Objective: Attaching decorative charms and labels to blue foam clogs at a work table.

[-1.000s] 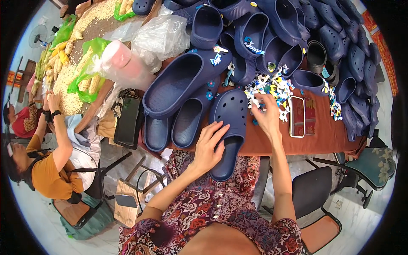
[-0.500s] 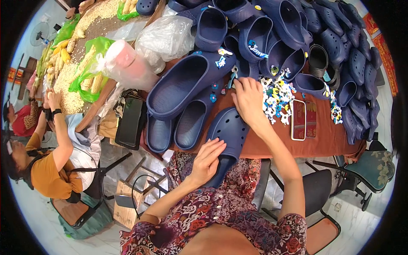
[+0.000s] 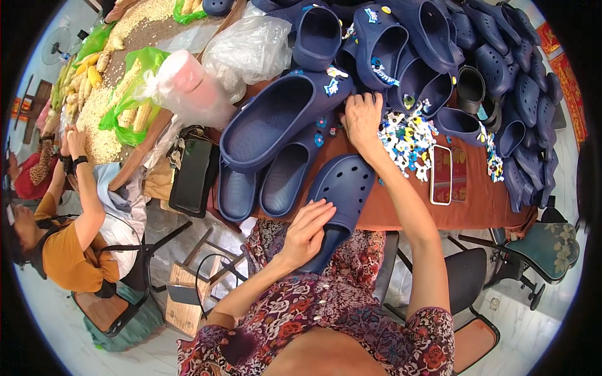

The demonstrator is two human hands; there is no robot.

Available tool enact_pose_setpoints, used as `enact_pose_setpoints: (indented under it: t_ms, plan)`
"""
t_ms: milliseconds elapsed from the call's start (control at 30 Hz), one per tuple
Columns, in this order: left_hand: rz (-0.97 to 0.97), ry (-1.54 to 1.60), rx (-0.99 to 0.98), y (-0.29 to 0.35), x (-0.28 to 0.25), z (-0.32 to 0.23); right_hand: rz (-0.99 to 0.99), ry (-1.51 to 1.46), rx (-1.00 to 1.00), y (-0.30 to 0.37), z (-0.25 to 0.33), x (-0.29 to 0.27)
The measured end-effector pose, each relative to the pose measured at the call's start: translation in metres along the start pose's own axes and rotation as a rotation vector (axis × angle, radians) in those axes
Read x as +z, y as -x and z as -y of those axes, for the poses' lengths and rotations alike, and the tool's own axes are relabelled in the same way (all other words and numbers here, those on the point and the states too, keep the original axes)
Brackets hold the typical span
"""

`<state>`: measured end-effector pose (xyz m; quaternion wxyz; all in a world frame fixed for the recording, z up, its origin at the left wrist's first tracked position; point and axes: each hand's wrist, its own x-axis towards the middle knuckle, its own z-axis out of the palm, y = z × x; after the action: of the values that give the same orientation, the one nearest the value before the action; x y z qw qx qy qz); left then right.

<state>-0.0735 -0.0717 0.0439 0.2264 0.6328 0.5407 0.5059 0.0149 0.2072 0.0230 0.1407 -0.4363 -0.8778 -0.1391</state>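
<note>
Right hand [image 3: 362, 122] has been moved from charm pile [image 3: 406, 144] to beside stacked clogs [image 3: 381, 47].
Navy clog [image 3: 342, 183] is held by left hand [image 3: 306, 237]; right's grasp cannot be told.

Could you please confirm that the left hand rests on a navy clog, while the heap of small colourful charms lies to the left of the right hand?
Not quite: the heap of small colourful charms lies to the right of the right hand, as the head view shows. The left hand does rest on a navy clog.
</note>
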Motion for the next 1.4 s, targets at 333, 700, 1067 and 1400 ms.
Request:
enact_pose_setpoints:
  t_ms: [333, 700, 1067, 1400]
  plan:
    - [0.002, 0.003, -0.004, -0.001, 0.000, 0.000, -0.192, -0.264, -0.109, 0.022, -0.008, -0.028]
    - [-0.020, -0.010, 0.007, 0.001, 0.003, 0.001, -0.110, -0.280, 0.146, 0.105, -0.076, -0.059]
    - [-0.072, -0.049, 0.008, 0.008, 0.001, 0.002, 0.014, -0.675, -0.180, 0.076, -0.048, -0.055]
    - [-0.066, -0.107, 0.011, 0.021, -0.006, -0.002, 0.059, -0.516, -0.409, 0.048, -0.013, 0.006]
